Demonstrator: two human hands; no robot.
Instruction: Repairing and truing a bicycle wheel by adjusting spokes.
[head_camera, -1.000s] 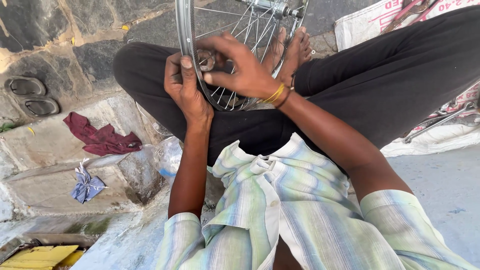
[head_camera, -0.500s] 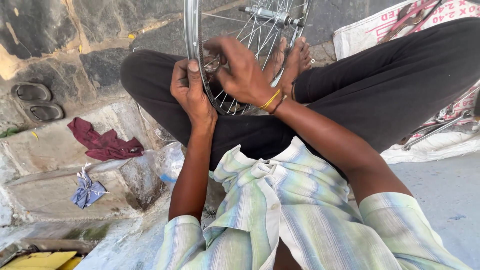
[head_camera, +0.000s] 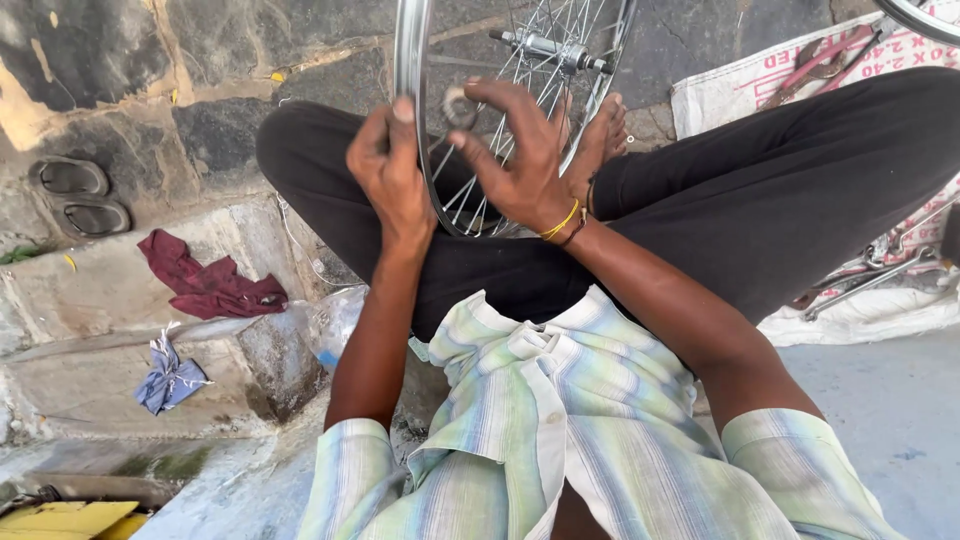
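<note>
A shiny steel spoked bicycle wheel (head_camera: 415, 60) stands upright on the lap of a person who sits cross-legged in black trousers (head_camera: 780, 190) and a pale green and blue striped shirt (head_camera: 560, 440), and its lower arc dips between the knees just in front of a bare foot (head_camera: 598, 140). The left hand (head_camera: 392, 175) is wrapped round the near side of the rim, fingers (head_camera: 375, 135) curled over the metal and the thumb lying up along its edge, so this hand is clenched on the wheel. The right hand (head_camera: 520, 155), with yellow and dark thread bands (head_camera: 562, 222) at the wrist, reaches in among the thin silver spokes (head_camera: 470, 190); its thumb and forefinger pinch a small round grey metal piece (head_camera: 459, 105) just inside the rim, while the other fingers are spread loose over the spokes. The wheel's silver hub and axle (head_camera: 545, 47) show above the right hand, well apart from both hands. To the left, on the stone paving, lie a pair of grey sandals (head_camera: 82, 195), a crumpled dark red rag (head_camera: 205, 280) and a scrap of blue cloth (head_camera: 168, 378), with a yellow flat thing (head_camera: 60, 520) at the bottom corner. To the right, a printed white sack (head_camera: 750, 85) is spread on the ground with long metal tools (head_camera: 870, 280) lying on it beside the right knee.
</note>
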